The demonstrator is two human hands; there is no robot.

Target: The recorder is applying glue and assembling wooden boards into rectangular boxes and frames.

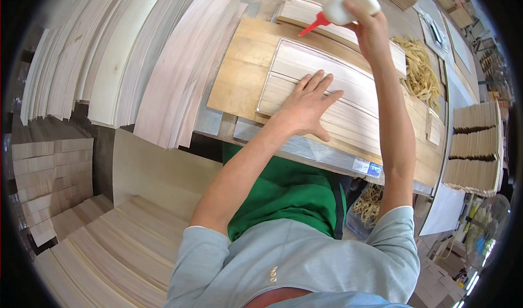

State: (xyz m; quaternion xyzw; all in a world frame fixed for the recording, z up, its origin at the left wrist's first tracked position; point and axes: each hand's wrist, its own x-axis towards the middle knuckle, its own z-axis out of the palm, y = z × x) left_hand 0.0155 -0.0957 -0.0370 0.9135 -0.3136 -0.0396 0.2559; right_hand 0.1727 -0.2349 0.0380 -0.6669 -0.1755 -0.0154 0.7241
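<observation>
My right hand (368,27) is wrapped round a white glue bottle (350,1) with a red nozzle. The bottle is tilted, its tip pointing down and left above the far edge of the work board. Fingers spread, my left hand (310,106) lies flat on a pale wooden panel (343,79) with grooves along its length. That panel rests on a larger light-brown wooden board (237,73) on the bench. Behind it lies another pale wooden piece (302,11), partly hidden by the bottle and my right arm.
Stacked wooden boards (185,62) stand at the bench's left, with more planks (120,248) at lower left. A bundle of tan strips (417,68) lies to the right of the panel. Further right are piled wooden slats (473,144) and a fan (487,226).
</observation>
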